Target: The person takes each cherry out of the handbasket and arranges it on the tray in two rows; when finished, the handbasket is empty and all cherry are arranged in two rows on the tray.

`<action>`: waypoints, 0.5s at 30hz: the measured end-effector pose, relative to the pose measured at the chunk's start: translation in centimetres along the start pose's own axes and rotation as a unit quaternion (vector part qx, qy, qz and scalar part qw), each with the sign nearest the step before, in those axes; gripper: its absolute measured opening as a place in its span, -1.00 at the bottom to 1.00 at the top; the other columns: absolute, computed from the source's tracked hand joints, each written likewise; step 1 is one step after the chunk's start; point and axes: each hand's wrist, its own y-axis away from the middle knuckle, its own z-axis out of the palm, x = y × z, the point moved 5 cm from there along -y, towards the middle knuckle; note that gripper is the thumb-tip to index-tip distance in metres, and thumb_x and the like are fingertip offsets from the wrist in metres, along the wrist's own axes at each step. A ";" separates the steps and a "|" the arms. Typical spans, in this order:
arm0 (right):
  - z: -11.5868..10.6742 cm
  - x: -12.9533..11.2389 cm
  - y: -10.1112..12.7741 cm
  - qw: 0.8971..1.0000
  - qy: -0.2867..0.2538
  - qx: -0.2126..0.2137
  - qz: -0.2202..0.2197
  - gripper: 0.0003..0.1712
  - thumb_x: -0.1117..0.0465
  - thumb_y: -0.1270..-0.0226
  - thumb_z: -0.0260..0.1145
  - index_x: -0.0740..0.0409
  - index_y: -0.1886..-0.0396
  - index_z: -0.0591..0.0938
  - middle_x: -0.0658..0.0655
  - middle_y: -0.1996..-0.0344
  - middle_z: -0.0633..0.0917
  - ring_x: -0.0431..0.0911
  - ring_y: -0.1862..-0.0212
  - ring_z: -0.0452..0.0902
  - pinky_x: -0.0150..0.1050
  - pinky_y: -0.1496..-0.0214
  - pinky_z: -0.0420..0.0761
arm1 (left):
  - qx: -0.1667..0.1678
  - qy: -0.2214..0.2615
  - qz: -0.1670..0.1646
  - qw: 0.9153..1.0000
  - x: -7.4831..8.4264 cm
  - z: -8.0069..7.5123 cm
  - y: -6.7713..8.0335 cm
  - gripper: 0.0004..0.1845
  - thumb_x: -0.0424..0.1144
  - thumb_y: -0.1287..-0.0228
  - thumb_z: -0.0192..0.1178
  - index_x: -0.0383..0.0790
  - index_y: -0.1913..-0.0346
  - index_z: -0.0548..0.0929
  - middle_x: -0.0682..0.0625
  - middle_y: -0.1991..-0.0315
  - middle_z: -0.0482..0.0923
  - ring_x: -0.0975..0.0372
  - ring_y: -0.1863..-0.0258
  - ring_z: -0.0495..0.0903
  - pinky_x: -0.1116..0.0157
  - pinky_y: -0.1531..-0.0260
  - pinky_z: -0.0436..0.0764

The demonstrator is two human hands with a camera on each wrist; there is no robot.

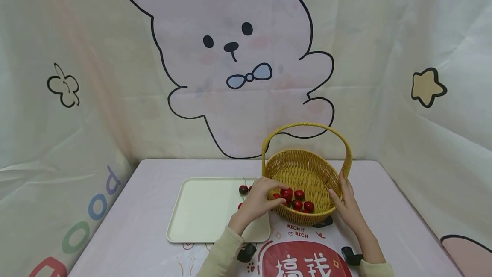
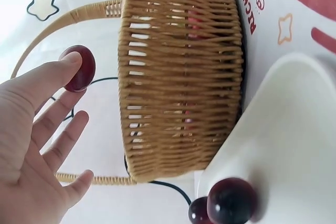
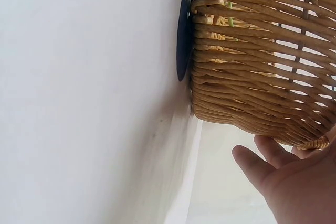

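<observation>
The left hand [image 1: 258, 200] pinches a cherry [image 2: 84, 77] between thumb and fingertips, its other fingers spread apart from it. In the head view this cherry shows right of centre, over the lower left part of the basket [image 1: 307, 170]. The left wrist view, turned on its side, shows it beyond the rim with a gap between, so the hold seems meant to keep the fruit above the wickerwork. A grip by the tips probably suits so small and smooth a fruit.

The right hand [image 1: 347, 204], at the lower right of the head frame, holds the basket's right side, thumb over the rim and fingers outside, near the foot of the handle [image 1: 307, 124]. This looks like a steadying hold, though how firmly it presses I cannot tell. The handle stands upright, arching over the far side, which leaves the near side open to the left hand.

More cherries [image 1: 299, 195] lie inside, gathered at the near wall. The tray [image 1: 207, 221] lies just left of the basket, perhaps to keep the reach short; whether they touch is unclear. Dark cherries [image 1: 243, 190] sit at the tray's upper right, partly behind the left hand.
</observation>
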 end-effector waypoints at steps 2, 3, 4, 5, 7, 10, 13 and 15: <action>0.0 0.1 0.0 1.000 0.000 0.000 -0.001 -0.16 0.14 -0.42 0.04 -0.02 -0.48 -0.25 0.45 -0.39 -0.15 0.50 -0.30 -0.08 0.49 -0.09 0.09 | 0.001 -0.002 0.000 1.000 -0.3 -0.2 0.2 -0.67 -0.12 -0.12 0.31 0.06 0.01 0.61 0.25 0.08 0.60 0.37 0.05 0.46 0.26 -0.11 0.35; 0.0 0.1 0.0 1.000 0.001 0.000 -0.001 -0.16 0.14 -0.42 0.04 -0.02 -0.48 -0.25 0.45 -0.39 -0.15 0.50 -0.30 -0.07 0.50 -0.08 0.10 | 0.002 -0.001 0.000 1.000 -0.4 -0.3 0.3 -0.67 -0.13 -0.12 0.32 0.05 0.01 0.62 0.24 0.08 0.61 0.37 0.06 0.47 0.26 -0.11 0.35; 0.0 0.1 0.0 1.000 0.002 0.000 -0.001 -0.16 0.14 -0.42 0.04 -0.02 -0.48 -0.25 0.45 -0.39 -0.15 0.50 -0.29 -0.07 0.50 -0.08 0.10 | 0.003 -0.001 0.001 1.000 -0.5 -0.5 0.4 -0.66 -0.13 -0.11 0.32 0.04 0.01 0.62 0.23 0.09 0.61 0.35 0.06 0.48 0.25 -0.10 0.36; 0.0 0.1 0.0 1.000 0.003 0.000 -0.001 -0.16 0.14 -0.42 0.04 -0.02 -0.48 -0.25 0.45 -0.39 -0.15 0.51 -0.29 -0.06 0.50 -0.08 0.10 | 0.004 0.000 0.000 1.000 -0.6 -0.7 0.5 -0.66 -0.14 -0.11 0.32 0.04 0.01 0.62 0.23 0.09 0.61 0.34 0.07 0.49 0.25 -0.09 0.36; 0.0 0.1 0.0 1.000 0.006 0.001 -0.001 -0.16 0.14 -0.42 0.03 -0.04 -0.48 -0.25 0.45 -0.39 -0.15 0.51 -0.28 -0.05 0.50 -0.07 0.11 | 0.006 0.002 -0.002 1.000 -0.9 -1.0 0.5 -0.66 -0.15 -0.09 0.33 0.04 0.01 0.63 0.23 0.10 0.62 0.32 0.08 0.49 0.26 -0.05 0.37; 0.0 0.1 0.0 1.000 0.006 0.001 -0.003 -0.17 0.15 -0.42 0.03 -0.04 -0.48 -0.25 0.45 -0.39 -0.15 0.51 -0.28 -0.04 0.50 -0.06 0.11 | 0.008 0.009 -0.014 1.000 -1.2 -1.6 0.7 -0.65 -0.14 -0.08 0.34 0.05 0.01 0.64 0.23 0.11 0.62 0.30 0.08 0.49 0.25 -0.04 0.37; 0.0 0.0 0.0 1.000 0.003 0.001 -0.003 -0.16 0.15 -0.43 0.03 -0.04 -0.48 -0.26 0.46 -0.39 -0.15 0.52 -0.28 -0.04 0.50 -0.06 0.11 | 0.009 0.003 -0.023 1.000 -1.5 -2.1 0.9 -0.66 -0.13 -0.07 0.35 0.05 0.03 0.65 0.22 0.13 0.63 0.30 0.09 0.51 0.25 -0.02 0.39; 0.0 0.0 0.0 1.000 0.002 0.000 -0.003 -0.16 0.14 -0.42 0.03 -0.04 -0.48 -0.26 0.46 -0.39 -0.15 0.51 -0.28 -0.04 0.50 -0.07 0.11 | 0.012 0.003 -0.028 1.000 -1.9 -2.4 1.0 -0.66 -0.13 -0.07 0.35 0.04 0.03 0.65 0.21 0.13 0.63 0.30 0.10 0.52 0.26 -0.01 0.42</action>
